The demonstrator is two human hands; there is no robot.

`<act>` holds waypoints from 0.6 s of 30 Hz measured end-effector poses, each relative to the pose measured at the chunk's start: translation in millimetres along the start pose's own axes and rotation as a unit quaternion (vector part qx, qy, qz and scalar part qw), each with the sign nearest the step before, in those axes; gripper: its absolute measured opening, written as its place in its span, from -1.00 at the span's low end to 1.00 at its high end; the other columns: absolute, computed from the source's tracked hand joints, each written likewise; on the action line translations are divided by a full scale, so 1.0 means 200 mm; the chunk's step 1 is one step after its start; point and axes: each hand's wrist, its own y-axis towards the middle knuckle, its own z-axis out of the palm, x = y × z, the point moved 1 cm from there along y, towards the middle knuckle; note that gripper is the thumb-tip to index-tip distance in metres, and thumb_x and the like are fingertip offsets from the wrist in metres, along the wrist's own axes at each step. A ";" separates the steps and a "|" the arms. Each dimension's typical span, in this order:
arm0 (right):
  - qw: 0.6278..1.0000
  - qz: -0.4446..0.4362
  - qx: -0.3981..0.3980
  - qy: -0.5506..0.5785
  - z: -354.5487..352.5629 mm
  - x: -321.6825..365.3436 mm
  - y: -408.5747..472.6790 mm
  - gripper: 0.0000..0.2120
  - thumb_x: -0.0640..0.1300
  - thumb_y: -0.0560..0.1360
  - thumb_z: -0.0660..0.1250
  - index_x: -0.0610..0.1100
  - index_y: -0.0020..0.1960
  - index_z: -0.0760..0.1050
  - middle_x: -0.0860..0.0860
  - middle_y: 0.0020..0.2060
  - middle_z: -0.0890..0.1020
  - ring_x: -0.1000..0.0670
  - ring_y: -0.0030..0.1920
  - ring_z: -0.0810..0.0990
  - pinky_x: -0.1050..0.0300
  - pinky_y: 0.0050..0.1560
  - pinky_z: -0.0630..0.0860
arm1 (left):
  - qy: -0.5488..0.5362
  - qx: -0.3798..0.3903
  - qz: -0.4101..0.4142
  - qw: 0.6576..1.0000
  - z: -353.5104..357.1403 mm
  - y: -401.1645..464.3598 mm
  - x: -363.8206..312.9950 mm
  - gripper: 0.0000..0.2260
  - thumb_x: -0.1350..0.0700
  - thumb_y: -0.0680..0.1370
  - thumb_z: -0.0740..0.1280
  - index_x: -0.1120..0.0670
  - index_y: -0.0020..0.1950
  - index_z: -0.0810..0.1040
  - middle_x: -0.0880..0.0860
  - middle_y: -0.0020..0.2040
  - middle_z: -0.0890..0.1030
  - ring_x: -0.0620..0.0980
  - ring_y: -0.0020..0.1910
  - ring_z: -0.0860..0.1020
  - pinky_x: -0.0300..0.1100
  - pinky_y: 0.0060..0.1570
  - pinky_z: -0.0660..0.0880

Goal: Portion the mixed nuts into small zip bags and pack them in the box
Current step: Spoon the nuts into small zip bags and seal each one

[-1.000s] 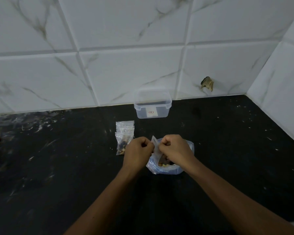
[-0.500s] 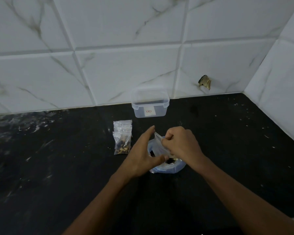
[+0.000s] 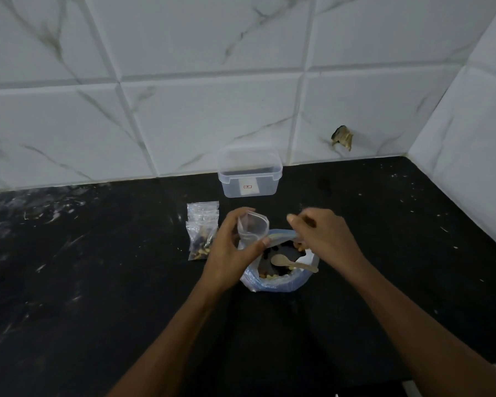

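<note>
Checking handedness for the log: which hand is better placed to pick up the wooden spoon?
Probably the right hand: it holds nothing and hovers over the small wooden spoon, while the left hand holds the small clear zip bag open.

The scene is dim and flat, with a cool grey cast. The white tiles catch most of the light and show no hard glare; the black counter swallows detail and reads almost featureless apart from pale scuffs. Shadows are soft and faint. The right hand is smeared at the fingertips. Tile lines bow outward near the edges, a wide-angle distortion.
</note>
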 end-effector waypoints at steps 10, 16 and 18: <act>0.987 0.093 0.112 -0.074 0.22 -0.35 -0.01 -0.93 -0.07 0.58 0.26 -0.01 0.05 0.44 -0.02 -0.18 0.61 0.00 -0.27 0.65 0.10 -0.23 0.64 | -0.035 -0.016 -0.039 0.999 -0.07 -0.05 0.06 -0.48 0.09 0.44 0.48 -0.16 0.34 0.37 0.00 0.22 0.53 -0.09 0.18 0.57 -0.26 0.02 0.57; 0.991 -0.050 0.051 -0.115 0.08 -0.26 0.07 -0.84 -0.19 0.58 0.26 -0.08 0.04 0.62 0.04 -0.21 0.62 0.13 -0.25 0.57 0.22 -0.21 0.49 | -0.040 -0.021 -0.075 0.996 -0.10 -0.09 0.12 -0.55 0.14 0.46 0.46 -0.06 0.29 0.41 -0.04 0.14 0.58 -0.14 0.12 0.59 -0.30 0.00 0.55; 0.987 -0.093 0.081 -0.101 0.02 -0.22 0.09 -0.82 -0.23 0.57 0.26 -0.09 0.07 0.63 0.01 -0.18 0.65 0.14 -0.26 0.58 0.25 -0.22 0.50 | -0.053 0.011 -0.099 0.994 -0.09 -0.11 0.13 -0.59 0.13 0.46 0.44 0.00 0.28 0.44 -0.04 0.12 0.61 -0.13 0.12 0.61 -0.31 -0.01 0.55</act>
